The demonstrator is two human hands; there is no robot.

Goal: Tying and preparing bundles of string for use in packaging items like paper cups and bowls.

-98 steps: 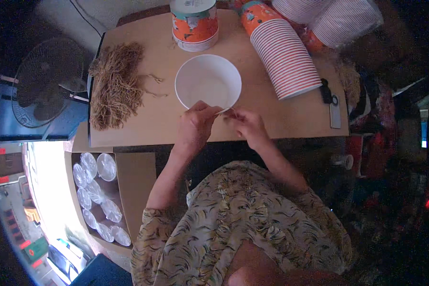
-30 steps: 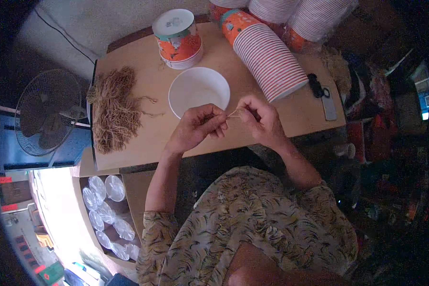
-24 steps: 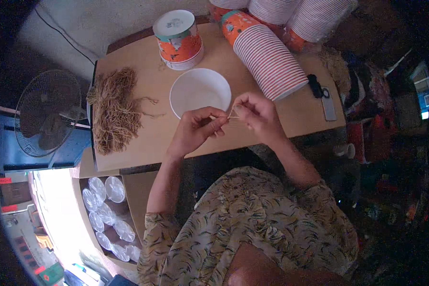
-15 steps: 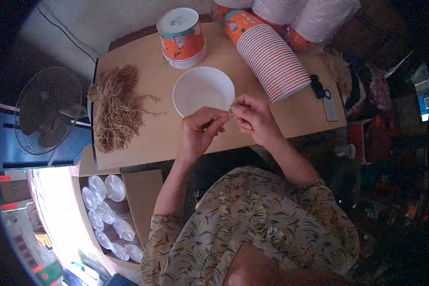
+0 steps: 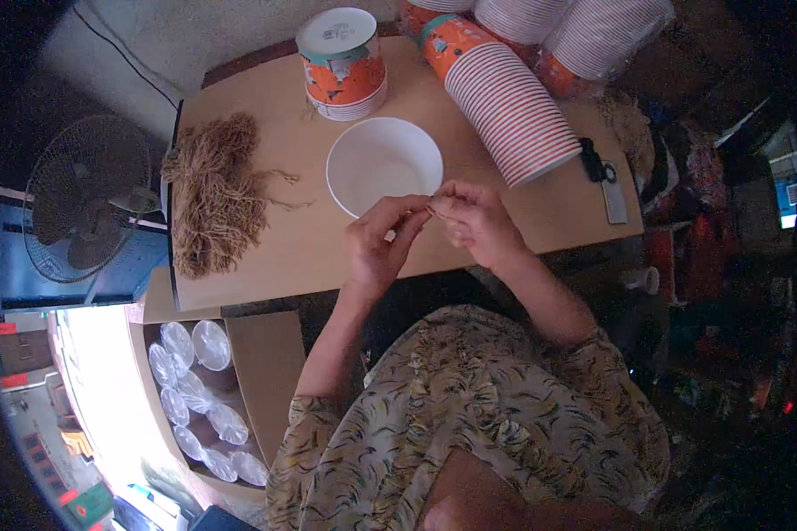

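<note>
– while the white tub sits mouth up on the table, both hands are busy right at its near rim. how's the left hand?

– pinched almost closed, thumb and forefinger drawn together with a small gap behind the tips. they meet the tips of the right hand, which is pinched tight as well, its other fingers curled in.

– got hold of anything?

– can't tell just now. about a second ago a thin pale strand ran between them, hands a little apart; now they've closed up and the fingertips cover whatever's there.

– and a few seconds back?

– the left fingers were at the tub's near rim then, and the right hand was looser. the tub itself has kept its spot.

– what's around it?

– left of the tub, a bundle of brown twine, a few ends straggling toward it. just beyond it, an upturned orange stack. to its right, a long nested row lies on its side.

– and the carton?

– off the table, left of the tub and nearer the person, with clear-wrapped round things inside.
</note>
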